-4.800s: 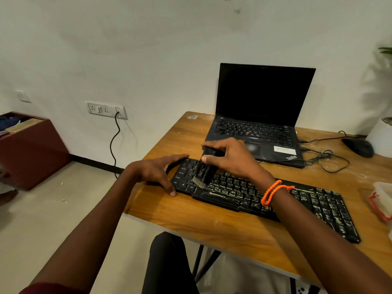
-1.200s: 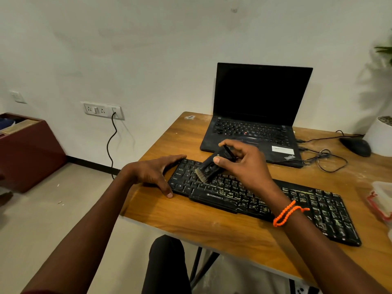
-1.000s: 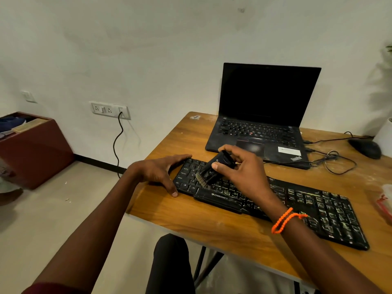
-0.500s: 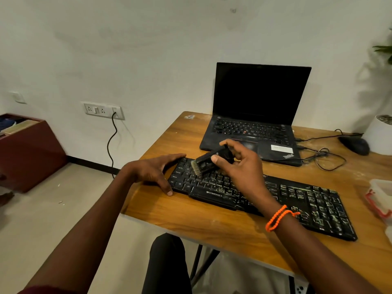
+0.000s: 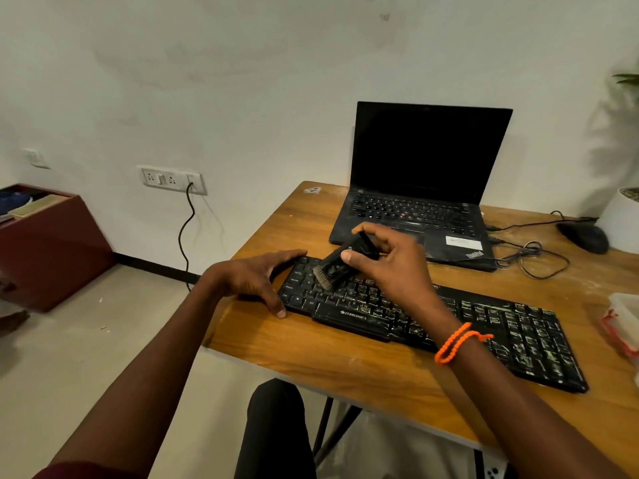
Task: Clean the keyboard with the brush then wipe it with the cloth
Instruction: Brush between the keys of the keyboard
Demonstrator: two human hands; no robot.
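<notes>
Right hand [image 5: 387,267] grip is curled around the black brush [image 5: 340,262], thumb and fingers pinching its body; brush is tilted, pale bristles pointing down-left and touching or just over the keys at the left part of the keyboard [image 5: 449,323], cannot tell which; left hand [image 5: 256,276] has a relaxed spread grip holding nothing, palm on the counter [image 5: 311,350] at the keyboard's left end, thumb at the near left corner, fingers reaching along the far left edge; keyboard is black, lies diagonally across the counter, left end farther, right end nearer, keys marked with pale smears; orange bead bracelet [image 5: 456,342] on the right wrist; open black laptop [image 5: 425,188] sits behind the keyboard, screen dark, white sticker on palm rest; black mouse [image 5: 584,236] with looped cable [image 5: 532,257] to the right of the laptop; white pot [image 5: 620,223] at far right edge; clear container with red trim [image 5: 622,323] at right edge; wall socket [image 5: 171,179] with a black cord plugged in on the left wall; dark red box [image 5: 48,247] on the floor at left; cloth not seen.
</notes>
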